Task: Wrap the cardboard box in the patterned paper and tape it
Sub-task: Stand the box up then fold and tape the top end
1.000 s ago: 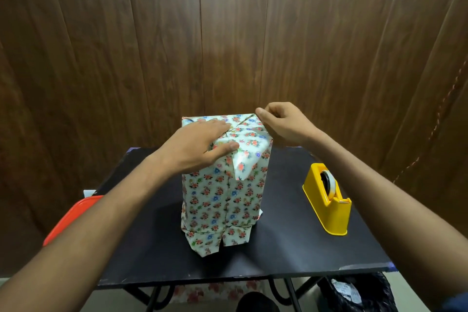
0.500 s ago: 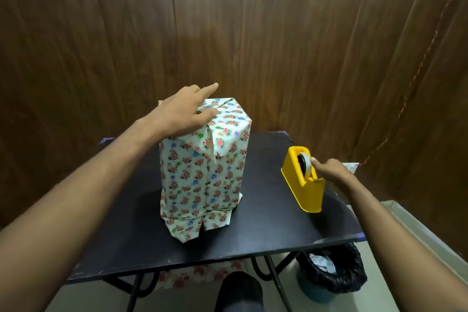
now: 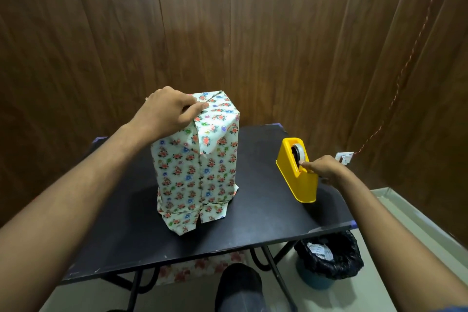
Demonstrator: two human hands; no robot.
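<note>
Wrapped box (image 3: pixel 196 159) stands upright mid-table, long axis vertical — left hand (image 3: pixel 167 114) curled over its top fold, pinning paper. Right hand (image 3: pixel 323 168) well to the right, fingertips pinching at tape in yellow dispenser (image 3: pixel 297 175) — tape must travel leftward, up to top fold.

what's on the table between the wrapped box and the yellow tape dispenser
Nothing: in the head view, only bare black table shows between the wrapped box and the yellow tape dispenser.
</note>
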